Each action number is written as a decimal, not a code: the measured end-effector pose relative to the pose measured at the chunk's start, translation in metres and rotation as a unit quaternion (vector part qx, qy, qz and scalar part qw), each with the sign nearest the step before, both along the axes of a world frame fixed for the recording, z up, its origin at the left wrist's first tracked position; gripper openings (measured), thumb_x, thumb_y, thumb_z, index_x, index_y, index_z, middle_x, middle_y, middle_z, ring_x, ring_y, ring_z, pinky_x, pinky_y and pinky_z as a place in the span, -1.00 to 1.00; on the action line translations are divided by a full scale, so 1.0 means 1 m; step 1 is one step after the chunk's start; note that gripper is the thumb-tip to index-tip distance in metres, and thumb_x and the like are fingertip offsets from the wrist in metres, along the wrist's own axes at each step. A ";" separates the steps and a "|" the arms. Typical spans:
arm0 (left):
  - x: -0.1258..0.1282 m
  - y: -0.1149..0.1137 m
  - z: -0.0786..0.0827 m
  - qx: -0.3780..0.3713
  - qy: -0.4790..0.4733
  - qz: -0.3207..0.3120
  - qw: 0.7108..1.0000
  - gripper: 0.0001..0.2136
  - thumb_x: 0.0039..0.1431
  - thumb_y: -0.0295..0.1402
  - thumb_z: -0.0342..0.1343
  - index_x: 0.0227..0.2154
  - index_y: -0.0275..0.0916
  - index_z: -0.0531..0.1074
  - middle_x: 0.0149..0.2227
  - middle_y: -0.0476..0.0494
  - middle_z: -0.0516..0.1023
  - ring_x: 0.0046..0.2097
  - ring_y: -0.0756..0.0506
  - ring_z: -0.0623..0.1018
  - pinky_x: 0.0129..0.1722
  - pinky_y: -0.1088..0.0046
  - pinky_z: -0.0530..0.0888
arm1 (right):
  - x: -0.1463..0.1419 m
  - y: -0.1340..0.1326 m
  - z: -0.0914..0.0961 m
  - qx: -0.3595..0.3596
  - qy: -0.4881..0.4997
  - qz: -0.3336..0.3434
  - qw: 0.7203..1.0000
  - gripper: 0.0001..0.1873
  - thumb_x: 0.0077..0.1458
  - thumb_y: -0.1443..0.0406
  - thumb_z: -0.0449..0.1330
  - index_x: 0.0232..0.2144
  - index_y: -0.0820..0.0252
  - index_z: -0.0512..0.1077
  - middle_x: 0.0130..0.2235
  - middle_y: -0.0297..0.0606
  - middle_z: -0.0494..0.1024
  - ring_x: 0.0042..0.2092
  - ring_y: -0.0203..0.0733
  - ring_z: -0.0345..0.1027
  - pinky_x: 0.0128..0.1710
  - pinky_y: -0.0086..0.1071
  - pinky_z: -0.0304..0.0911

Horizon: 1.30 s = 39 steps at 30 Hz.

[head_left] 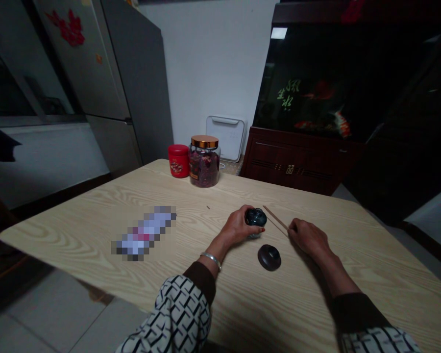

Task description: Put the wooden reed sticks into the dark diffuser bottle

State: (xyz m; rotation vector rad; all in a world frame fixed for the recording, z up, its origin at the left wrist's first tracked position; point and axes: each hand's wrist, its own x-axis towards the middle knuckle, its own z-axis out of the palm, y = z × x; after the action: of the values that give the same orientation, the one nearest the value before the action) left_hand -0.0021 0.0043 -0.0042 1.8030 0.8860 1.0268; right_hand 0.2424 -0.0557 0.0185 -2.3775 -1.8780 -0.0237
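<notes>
At mid-table (353,255), our left hand (238,226) grips a small dark jar (256,218); our right hand (305,236) meets a wooden stick (275,220), hold unclear; a dark lid (269,257) lies between.

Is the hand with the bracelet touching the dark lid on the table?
Apart. The head view shows the left hand holding a small dark jar, with a plain gap between that hand and the dark lid.

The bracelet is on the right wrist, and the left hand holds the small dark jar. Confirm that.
Wrong wrist: the head view shows the bracelet on the left wrist, not the right. The left hand does hold the small dark jar.
</notes>
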 end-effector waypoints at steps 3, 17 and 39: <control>0.000 -0.001 0.001 0.003 0.002 -0.001 1.000 -0.36 -0.20 -0.21 0.45 0.00 -0.25 0.42 -0.13 -0.22 0.57 -0.11 -0.17 0.55 -0.06 0.26 0.49 | -0.001 -0.002 0.003 0.011 0.013 -0.001 1.000 -0.81 0.15 0.22 0.06 -0.35 0.09 0.46 -0.29 -0.20 0.59 -0.23 -0.05 0.44 -0.39 -0.31 0.07; 0.000 0.001 -0.001 0.005 0.000 -0.006 1.000 -0.36 -0.19 -0.22 0.44 0.01 -0.23 0.42 -0.13 -0.20 0.57 -0.11 -0.16 0.54 -0.06 0.28 0.50 | -0.041 0.005 0.092 0.453 0.546 0.077 0.701 -0.76 -0.04 0.16 0.35 -0.37 0.16 0.44 -0.43 -0.33 0.50 -0.40 -0.26 0.42 -0.53 -0.46 0.22; 0.000 -0.001 0.004 0.000 0.007 -0.001 1.000 -0.34 -0.19 -0.20 0.44 0.03 -0.26 0.41 -0.10 -0.24 0.56 -0.08 -0.19 0.54 -0.01 0.24 0.47 | -0.020 0.009 0.021 0.114 0.156 0.073 0.978 -0.80 0.16 0.19 0.11 -0.35 0.15 0.48 -0.28 -0.19 0.58 -0.25 -0.11 0.43 -0.30 -0.32 0.19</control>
State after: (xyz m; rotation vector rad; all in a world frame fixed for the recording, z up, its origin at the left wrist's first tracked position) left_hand -0.0023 0.0029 -0.0004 1.8138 0.8920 1.0129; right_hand 0.2223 -0.0463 0.0393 -1.9585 -1.7869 0.1311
